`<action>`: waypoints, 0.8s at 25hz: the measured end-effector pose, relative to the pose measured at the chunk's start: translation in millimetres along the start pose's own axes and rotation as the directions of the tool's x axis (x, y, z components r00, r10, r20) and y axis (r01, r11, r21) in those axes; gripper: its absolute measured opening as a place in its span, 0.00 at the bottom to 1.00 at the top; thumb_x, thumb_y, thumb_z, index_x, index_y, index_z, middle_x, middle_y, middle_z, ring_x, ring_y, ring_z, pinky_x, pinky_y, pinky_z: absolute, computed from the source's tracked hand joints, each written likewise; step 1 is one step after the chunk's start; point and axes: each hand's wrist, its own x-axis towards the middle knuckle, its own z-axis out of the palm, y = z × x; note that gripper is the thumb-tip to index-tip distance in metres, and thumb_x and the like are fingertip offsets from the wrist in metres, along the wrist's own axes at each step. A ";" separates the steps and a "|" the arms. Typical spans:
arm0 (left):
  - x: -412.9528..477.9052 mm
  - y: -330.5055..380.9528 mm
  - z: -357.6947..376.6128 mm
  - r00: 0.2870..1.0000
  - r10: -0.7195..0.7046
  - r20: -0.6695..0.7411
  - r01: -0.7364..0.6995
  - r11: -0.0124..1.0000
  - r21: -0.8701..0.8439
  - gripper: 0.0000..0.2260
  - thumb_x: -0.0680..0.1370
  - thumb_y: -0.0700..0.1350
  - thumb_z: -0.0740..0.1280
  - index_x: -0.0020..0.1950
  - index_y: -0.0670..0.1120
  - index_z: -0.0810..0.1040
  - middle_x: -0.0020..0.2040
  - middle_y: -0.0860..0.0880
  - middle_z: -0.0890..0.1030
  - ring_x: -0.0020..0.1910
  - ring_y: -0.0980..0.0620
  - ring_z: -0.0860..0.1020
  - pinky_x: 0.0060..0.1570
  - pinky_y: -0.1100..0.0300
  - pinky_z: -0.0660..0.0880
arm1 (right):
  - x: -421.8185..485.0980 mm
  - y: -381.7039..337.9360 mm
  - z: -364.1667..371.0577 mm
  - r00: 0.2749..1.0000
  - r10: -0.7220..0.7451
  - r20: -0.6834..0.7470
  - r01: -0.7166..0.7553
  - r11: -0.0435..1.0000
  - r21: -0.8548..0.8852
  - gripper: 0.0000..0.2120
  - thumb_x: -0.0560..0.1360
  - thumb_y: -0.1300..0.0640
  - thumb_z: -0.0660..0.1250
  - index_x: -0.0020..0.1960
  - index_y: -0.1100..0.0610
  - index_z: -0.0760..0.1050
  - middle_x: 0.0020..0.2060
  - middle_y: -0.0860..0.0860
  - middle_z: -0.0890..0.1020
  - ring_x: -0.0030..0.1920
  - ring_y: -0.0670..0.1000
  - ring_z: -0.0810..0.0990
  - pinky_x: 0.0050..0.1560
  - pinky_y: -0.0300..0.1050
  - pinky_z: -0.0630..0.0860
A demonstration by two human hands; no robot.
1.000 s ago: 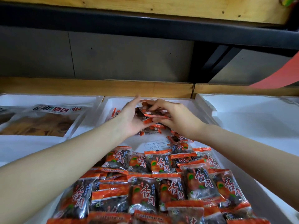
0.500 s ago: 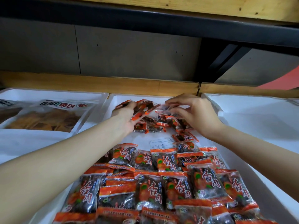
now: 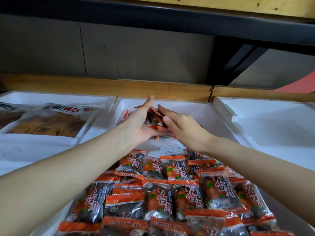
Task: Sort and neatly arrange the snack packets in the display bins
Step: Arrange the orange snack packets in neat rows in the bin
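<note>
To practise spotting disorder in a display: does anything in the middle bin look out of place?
Yes. At the far end, loose packets lie jumbled at odd angles, unlike the neat front rows. The left hand and right hand press a bunch together there. A white paper slip lies on the bin floor.

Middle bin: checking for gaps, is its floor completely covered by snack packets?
No: bare middle bin floor and a paper slip show between the near packet rows and the far bunch.
</note>
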 end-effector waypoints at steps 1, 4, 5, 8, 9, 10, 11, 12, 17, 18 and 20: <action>-2.6 -1.5 -1.6 0.998 0.003 0.059 -0.006 0.998 0.058 0.14 0.76 0.48 0.69 0.55 0.39 0.74 0.51 0.39 0.79 0.48 0.38 0.80 0.39 0.37 0.79 | -1.2 1.6 -0.6 1.000 -0.009 -0.005 0.010 0.998 0.068 0.20 0.82 0.57 0.55 0.73 0.54 0.62 0.66 0.46 0.72 0.62 0.43 0.73 0.57 0.25 0.63; -6.8 -8.1 -3.6 0.993 0.067 0.102 -0.078 0.991 0.111 0.01 0.76 0.37 0.68 0.46 0.40 0.78 0.41 0.41 0.82 0.41 0.43 0.82 0.40 0.45 0.81 | -1.8 5.6 -3.9 0.989 0.022 -0.147 0.023 0.954 0.300 0.17 0.76 0.63 0.66 0.64 0.55 0.74 0.58 0.45 0.79 0.60 0.42 0.76 0.64 0.38 0.71; -7.3 -9.2 -2.9 0.992 0.093 0.087 -0.102 0.989 0.107 0.02 0.75 0.35 0.67 0.45 0.40 0.78 0.38 0.42 0.83 0.39 0.45 0.82 0.39 0.48 0.81 | -0.9 6.7 -5.9 0.980 0.062 -0.190 0.013 0.929 0.371 0.17 0.73 0.64 0.69 0.60 0.56 0.76 0.55 0.46 0.80 0.57 0.41 0.78 0.62 0.39 0.73; -4.4 -8.6 -2.8 0.980 0.192 0.047 -0.196 0.972 0.126 0.08 0.73 0.33 0.69 0.50 0.41 0.79 0.42 0.43 0.84 0.39 0.48 0.83 0.37 0.54 0.81 | 2.5 12.0 -16.9 0.970 0.122 -0.208 -0.017 0.895 0.446 0.20 0.68 0.63 0.74 0.57 0.54 0.73 0.52 0.47 0.79 0.52 0.40 0.79 0.52 0.31 0.76; -2.9 -8.1 -3.4 0.972 0.232 0.044 -0.236 0.960 0.154 0.11 0.73 0.33 0.70 0.54 0.42 0.78 0.45 0.43 0.84 0.42 0.47 0.83 0.39 0.54 0.81 | 4.5 18.4 -21.7 0.967 0.135 -0.216 -0.028 0.899 0.437 0.19 0.69 0.62 0.73 0.58 0.54 0.72 0.54 0.47 0.79 0.52 0.40 0.79 0.51 0.31 0.76; -1.2 -7.5 -5.0 0.962 0.270 0.048 -0.274 0.944 0.186 0.14 0.72 0.33 0.70 0.56 0.43 0.77 0.48 0.43 0.83 0.44 0.47 0.82 0.41 0.54 0.81 | 7.2 28.2 -26.5 0.958 0.164 -0.235 -0.051 0.905 0.422 0.17 0.72 0.60 0.71 0.59 0.54 0.71 0.55 0.48 0.79 0.52 0.42 0.78 0.50 0.31 0.76; 0.3 -8.0 -6.9 0.952 0.300 0.058 -0.305 0.925 0.227 0.15 0.72 0.32 0.70 0.57 0.44 0.76 0.49 0.44 0.83 0.46 0.47 0.82 0.42 0.53 0.81 | 10.6 41.9 -30.7 0.946 0.208 -0.251 -0.101 0.919 0.380 0.15 0.74 0.59 0.69 0.60 0.55 0.71 0.57 0.50 0.78 0.52 0.44 0.78 0.49 0.33 0.76; 1.3 -8.8 -8.7 0.946 0.318 0.068 -0.325 0.908 0.264 0.15 0.72 0.32 0.70 0.56 0.45 0.76 0.49 0.44 0.83 0.46 0.47 0.82 0.43 0.53 0.80 | 13.5 57.6 -33.5 0.937 0.256 -0.239 -0.185 0.942 0.281 0.15 0.76 0.58 0.66 0.62 0.56 0.71 0.59 0.52 0.77 0.53 0.47 0.77 0.50 0.36 0.75; 5.8 -14.8 -15.3 0.939 0.333 0.084 -0.341 0.878 0.335 0.14 0.73 0.32 0.70 0.54 0.46 0.77 0.45 0.47 0.83 0.43 0.50 0.82 0.38 0.56 0.80 | 19.6 116.0 -17.3 0.882 0.433 0.188 -0.364 0.877 -0.315 0.29 0.75 0.48 0.67 0.72 0.55 0.62 0.68 0.55 0.70 0.66 0.55 0.70 0.64 0.46 0.66; 7.0 -15.3 -15.5 0.938 0.334 0.089 -0.344 0.875 0.341 0.14 0.72 0.32 0.71 0.55 0.45 0.77 0.44 0.47 0.83 0.42 0.51 0.82 0.37 0.57 0.80 | 21.6 117.7 -14.2 0.872 0.442 0.211 -0.359 0.870 -0.338 0.32 0.74 0.46 0.67 0.73 0.55 0.61 0.69 0.54 0.69 0.67 0.55 0.69 0.65 0.46 0.65; 9.4 -16.5 -15.3 0.936 0.340 0.095 -0.350 0.864 0.363 0.14 0.72 0.32 0.71 0.54 0.46 0.77 0.43 0.48 0.83 0.39 0.53 0.82 0.34 0.59 0.79 | 28.0 116.9 -10.9 0.876 0.444 0.191 -0.372 0.872 -0.319 0.38 0.71 0.41 0.69 0.73 0.55 0.60 0.68 0.53 0.70 0.68 0.56 0.68 0.66 0.48 0.66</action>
